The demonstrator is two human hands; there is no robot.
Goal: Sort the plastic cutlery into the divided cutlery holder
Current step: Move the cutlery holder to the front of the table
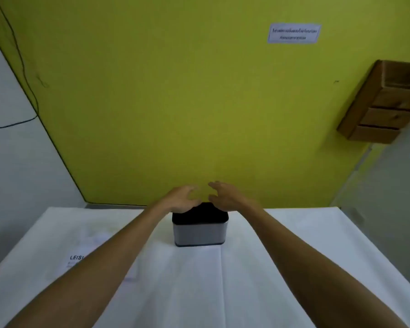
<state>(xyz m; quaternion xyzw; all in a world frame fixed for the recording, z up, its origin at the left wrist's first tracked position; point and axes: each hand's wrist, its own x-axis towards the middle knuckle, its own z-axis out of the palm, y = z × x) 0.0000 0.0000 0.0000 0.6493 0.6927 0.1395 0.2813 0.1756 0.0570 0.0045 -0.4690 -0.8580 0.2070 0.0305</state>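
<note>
a yellow-green wall (175,102) fills most of the frame, from the top edge down to just below the middle. grey-white side walls close it in at the left and right edges.

the worktop (258,280) takes up the lower third, covered by a white cloth with soft fold lines running toward the bottom edge.

two bare forearms rise from the bottom corners and converge toward the centre: the left forearm (100,261) from the lower left, the right forearm (317,263) from the lower right.

a wooden wall box (384,102) with stacked compartments hangs at the right edge, in the upper right of the frame.

the cutlery holder (199,233) stands upright on the cloth at centre frame, near the worktop's far edge, between the two forearms. its walls are silver-grey with a dark band at the base, and its open top is a dark patch. the inside is too dark to tell compartments or contents.

a white printed sheet (90,247) lies flat on the cloth in the lower left, partly under the left forearm, with the letters "leisi" showing.

a white paper notice (294,33) is stuck to the wall at upper right, its print too blurred to read.

the left hand (180,200) is over the holder's far left rim, its fingers apart and loosely curved, gripping nothing. whether it touches the rim cannot be told. the right hand (225,196) is just beside it, above the holder's far right corner, its fingers also spread and loosely curved, holding nothing. both are slightly blurred.

a thin black cable (21,67) runs down the upper left corner.
</note>
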